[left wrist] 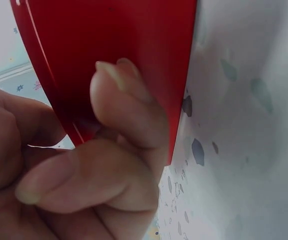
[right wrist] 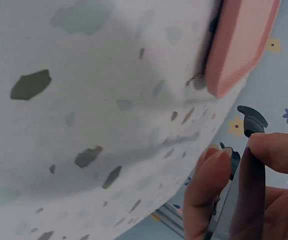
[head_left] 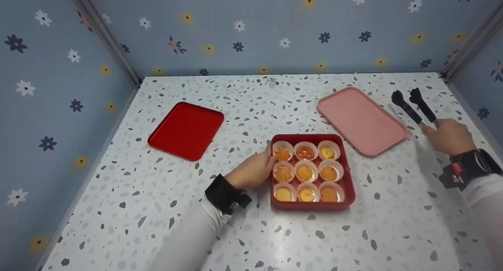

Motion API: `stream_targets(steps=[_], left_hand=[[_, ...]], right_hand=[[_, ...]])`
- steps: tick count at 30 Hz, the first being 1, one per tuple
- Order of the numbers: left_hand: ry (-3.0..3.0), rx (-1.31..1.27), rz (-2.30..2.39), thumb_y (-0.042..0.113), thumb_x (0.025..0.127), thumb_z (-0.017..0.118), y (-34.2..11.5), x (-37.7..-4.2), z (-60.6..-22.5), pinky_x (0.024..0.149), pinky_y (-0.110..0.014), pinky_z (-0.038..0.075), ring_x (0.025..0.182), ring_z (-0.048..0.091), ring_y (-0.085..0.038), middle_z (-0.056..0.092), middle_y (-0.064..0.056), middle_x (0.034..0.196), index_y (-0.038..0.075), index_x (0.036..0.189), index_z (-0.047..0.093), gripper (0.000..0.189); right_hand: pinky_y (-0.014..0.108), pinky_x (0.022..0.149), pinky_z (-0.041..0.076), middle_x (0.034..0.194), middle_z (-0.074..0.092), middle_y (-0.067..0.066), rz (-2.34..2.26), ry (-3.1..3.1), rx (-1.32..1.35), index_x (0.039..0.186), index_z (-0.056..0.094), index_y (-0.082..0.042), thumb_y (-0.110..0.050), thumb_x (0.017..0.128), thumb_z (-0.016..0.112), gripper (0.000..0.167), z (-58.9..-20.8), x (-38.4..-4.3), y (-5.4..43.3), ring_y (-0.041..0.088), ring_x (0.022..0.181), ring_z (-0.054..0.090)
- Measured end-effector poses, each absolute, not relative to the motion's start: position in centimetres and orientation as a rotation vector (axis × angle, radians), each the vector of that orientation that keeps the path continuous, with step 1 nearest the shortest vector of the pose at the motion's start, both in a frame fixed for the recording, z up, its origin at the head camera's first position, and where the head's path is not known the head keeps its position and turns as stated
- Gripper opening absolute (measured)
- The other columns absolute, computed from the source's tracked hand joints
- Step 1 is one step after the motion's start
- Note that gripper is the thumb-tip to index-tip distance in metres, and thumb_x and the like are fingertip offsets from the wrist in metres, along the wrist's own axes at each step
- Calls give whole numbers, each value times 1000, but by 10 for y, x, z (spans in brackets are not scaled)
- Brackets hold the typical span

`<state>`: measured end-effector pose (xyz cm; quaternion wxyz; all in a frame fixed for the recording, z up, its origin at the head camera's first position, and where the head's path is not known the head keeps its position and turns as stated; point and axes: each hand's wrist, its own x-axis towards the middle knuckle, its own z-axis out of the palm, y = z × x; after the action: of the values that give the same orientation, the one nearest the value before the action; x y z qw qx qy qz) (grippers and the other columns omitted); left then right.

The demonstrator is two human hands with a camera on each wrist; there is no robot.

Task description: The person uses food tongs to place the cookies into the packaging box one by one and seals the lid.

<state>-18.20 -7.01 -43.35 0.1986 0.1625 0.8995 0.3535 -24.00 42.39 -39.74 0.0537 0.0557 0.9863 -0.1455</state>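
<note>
A square red box holds several cookies in pale paper cups, set in rows. At the box's left wall, my left hand grips the side, thumb up by the rim. Curled fingers lie against the red outer wall in the left wrist view. My right hand holds black tongs with paw-shaped tips, pointed at the back of the table. Seen from the right wrist, thumb and fingers pinch the tongs' arms; the two tips stand apart with nothing between them.
A pink tray lies at the right, behind the box and close to the tongs. Left of the box is a flat red tray or lid. Flower-patterned panels stand around the speckled table.
</note>
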Motion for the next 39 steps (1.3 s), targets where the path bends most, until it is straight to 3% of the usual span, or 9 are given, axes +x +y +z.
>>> stream_targets(steps=[4,8,14,23,27,30,34,37,39], left_hand=[[2503,432,1008,30,109,33,-68,-181,-433,69,-34,49,64,51,-19,55,-12,83,4,158,6,62],[2488,414,1028,31,109,33,-67,-181,-433,65,-35,48,62,49,-19,50,-9,77,7,159,7,61],[2494,415,1032,31,109,33,-66,-180,-431,65,-34,48,63,50,-20,49,-8,76,7,159,8,61],[2567,495,969,26,109,35,-68,-181,-432,82,-32,47,76,56,-20,49,-5,75,-2,157,8,62],[2559,472,977,28,109,34,-69,-181,-431,79,-33,49,70,54,-20,50,-6,74,0,157,8,62],[2552,455,989,29,109,33,-68,-181,-431,78,-33,49,68,54,-19,52,-7,76,1,158,8,62],[2536,447,997,29,109,32,-68,-182,-433,72,-32,49,63,52,-19,52,-8,76,1,158,7,61],[2527,445,997,29,109,33,-69,-181,-433,65,-32,48,59,48,-18,49,-7,73,1,158,7,62],[2527,439,997,29,109,33,-70,-180,-433,63,-33,48,58,47,-18,47,-6,72,1,158,6,62]], right_hand=[[71,88,37,126,39,49,-428,2985,143,127,40,28,-48,104,31,80,-408,-241,429,67,108,41],[69,79,41,121,44,49,-391,2978,181,124,45,26,-50,102,38,79,-412,-239,432,66,100,46],[62,62,47,96,58,44,-325,2982,173,95,63,20,-46,97,55,66,-412,-235,432,55,74,57],[53,50,45,78,63,30,-355,2935,205,76,64,6,-54,97,49,65,-414,-237,432,44,66,58],[51,49,45,80,62,30,-362,2941,221,88,63,11,-58,96,47,72,-417,-237,433,45,68,59],[60,58,47,102,58,42,-340,2958,234,115,56,18,-63,94,47,85,-417,-237,432,57,82,57],[70,72,44,127,36,50,-337,3048,247,139,39,16,-65,94,46,93,-409,-233,424,66,102,44],[66,75,43,122,41,46,-499,3172,152,142,39,12,-53,99,47,79,-398,-226,406,59,100,47],[52,72,47,115,52,35,-714,3201,45,142,46,6,-46,102,48,66,-390,-219,388,46,94,53]])
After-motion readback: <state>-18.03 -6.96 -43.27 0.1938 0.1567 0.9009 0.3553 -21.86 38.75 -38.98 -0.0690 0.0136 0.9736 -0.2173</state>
